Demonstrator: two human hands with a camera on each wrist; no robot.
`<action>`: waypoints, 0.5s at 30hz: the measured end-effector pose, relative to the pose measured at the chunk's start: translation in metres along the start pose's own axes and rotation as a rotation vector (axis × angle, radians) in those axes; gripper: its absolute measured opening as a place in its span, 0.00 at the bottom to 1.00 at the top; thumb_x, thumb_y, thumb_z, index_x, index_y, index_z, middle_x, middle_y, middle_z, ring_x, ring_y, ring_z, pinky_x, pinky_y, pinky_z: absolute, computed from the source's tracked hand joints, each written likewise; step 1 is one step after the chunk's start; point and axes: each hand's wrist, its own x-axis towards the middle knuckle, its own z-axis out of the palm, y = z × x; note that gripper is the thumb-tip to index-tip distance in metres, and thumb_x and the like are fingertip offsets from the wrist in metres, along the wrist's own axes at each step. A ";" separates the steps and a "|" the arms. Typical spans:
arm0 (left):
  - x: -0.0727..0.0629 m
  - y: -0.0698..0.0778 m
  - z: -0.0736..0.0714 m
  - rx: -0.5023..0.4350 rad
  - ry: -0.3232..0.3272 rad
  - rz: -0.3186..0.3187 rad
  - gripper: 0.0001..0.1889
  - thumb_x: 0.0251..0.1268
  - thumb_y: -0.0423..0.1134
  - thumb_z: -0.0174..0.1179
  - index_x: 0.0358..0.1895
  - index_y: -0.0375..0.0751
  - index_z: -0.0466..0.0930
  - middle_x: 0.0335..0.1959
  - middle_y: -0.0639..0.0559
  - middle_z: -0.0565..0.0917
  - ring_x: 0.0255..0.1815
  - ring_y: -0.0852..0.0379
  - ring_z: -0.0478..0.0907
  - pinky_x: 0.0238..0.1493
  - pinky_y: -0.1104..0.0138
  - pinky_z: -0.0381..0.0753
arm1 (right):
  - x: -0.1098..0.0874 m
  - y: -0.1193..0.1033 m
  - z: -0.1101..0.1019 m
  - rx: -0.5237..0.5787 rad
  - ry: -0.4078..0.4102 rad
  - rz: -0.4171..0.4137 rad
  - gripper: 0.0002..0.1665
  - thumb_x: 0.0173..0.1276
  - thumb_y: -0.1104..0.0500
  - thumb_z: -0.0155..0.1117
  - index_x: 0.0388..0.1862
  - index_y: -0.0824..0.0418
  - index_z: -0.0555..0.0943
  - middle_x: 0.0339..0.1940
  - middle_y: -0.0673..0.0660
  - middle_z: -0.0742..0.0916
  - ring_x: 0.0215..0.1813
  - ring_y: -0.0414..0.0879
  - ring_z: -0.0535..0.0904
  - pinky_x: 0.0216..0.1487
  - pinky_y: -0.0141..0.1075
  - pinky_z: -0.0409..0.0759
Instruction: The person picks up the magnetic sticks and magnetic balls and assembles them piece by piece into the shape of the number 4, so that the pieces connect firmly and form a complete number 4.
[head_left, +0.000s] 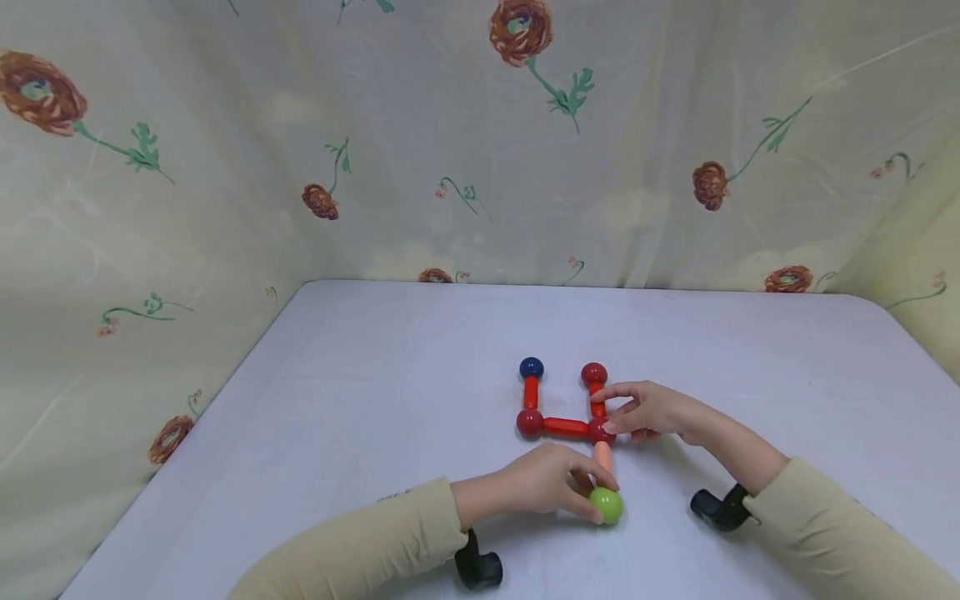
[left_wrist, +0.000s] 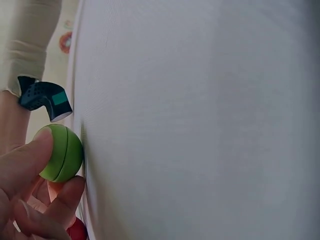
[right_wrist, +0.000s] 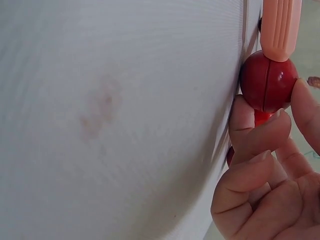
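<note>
A shape of balls and rods lies on the table, joined end to end. My left hand pinches the green ball between thumb and fingers at the near end. From that ball a peach rod runs up to a red ball. My right hand holds this red ball, thumb on one side and fingers curled at the other. One red rod leads from it to the far red ball. Another red rod goes left to a red corner ball, then a short red rod and a blue ball.
The white table stretches out on all sides of the shape. Behind it and at the sides hangs a flowered curtain. A black wrist camera sits below the left cuff, another black camera beside the right cuff.
</note>
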 end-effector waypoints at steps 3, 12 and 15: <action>0.000 0.000 0.001 -0.001 0.000 0.004 0.19 0.48 0.37 0.69 0.48 0.51 0.82 0.34 0.62 0.83 0.32 0.73 0.75 0.35 0.79 0.73 | 0.000 0.000 0.001 -0.003 -0.002 -0.004 0.33 0.58 0.54 0.65 0.62 0.60 0.69 0.36 0.54 0.82 0.25 0.44 0.73 0.29 0.31 0.70; 0.000 -0.002 0.003 0.006 0.001 0.008 0.19 0.48 0.37 0.69 0.48 0.50 0.82 0.33 0.62 0.83 0.31 0.73 0.75 0.35 0.79 0.73 | -0.001 0.002 0.002 -0.006 0.000 -0.023 0.32 0.59 0.55 0.64 0.62 0.61 0.69 0.37 0.55 0.82 0.26 0.44 0.74 0.30 0.32 0.71; 0.000 -0.003 0.003 0.001 0.005 -0.003 0.20 0.48 0.37 0.69 0.48 0.51 0.81 0.34 0.62 0.83 0.32 0.73 0.76 0.35 0.79 0.73 | -0.002 0.002 0.003 -0.004 0.004 -0.027 0.33 0.59 0.55 0.65 0.62 0.62 0.68 0.38 0.55 0.82 0.29 0.45 0.75 0.32 0.33 0.73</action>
